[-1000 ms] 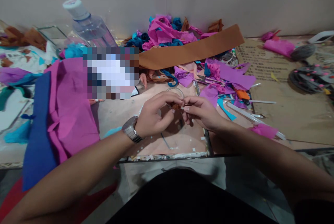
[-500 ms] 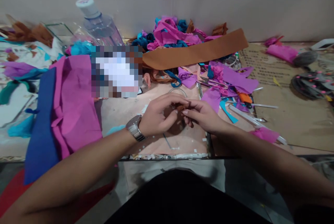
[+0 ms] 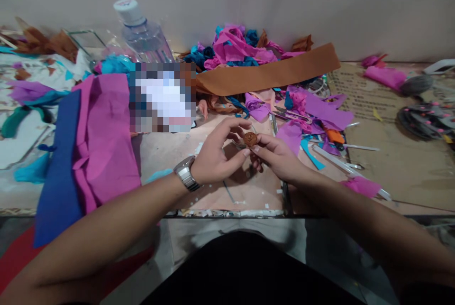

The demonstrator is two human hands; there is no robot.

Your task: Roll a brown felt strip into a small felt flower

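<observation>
A small brown rosette, rolled in a spiral of what looks like crepe paper, is between my two hands over the worktable. My right hand pinches it from the right, thumb and forefinger closed at its edge. Around its left side curves my left hand, fingers raised and apart. The left thumb tip is close to the rosette's lower edge; whether it touches cannot be made out. Behind the hands a long brown crepe paper strip lies across a heap of pink and blue scraps.
A clear bottle with a white cap stands at the back left. Pink paper and a blue strip hang over the front edge. Scissors, an orange-handled tool and white sticks lie right, beside a cardboard sheet.
My left fingers have lifted and spread away from the brown rosette, leaving its spiral face in view. My right hand keeps its pinch. The view has shifted slightly.
</observation>
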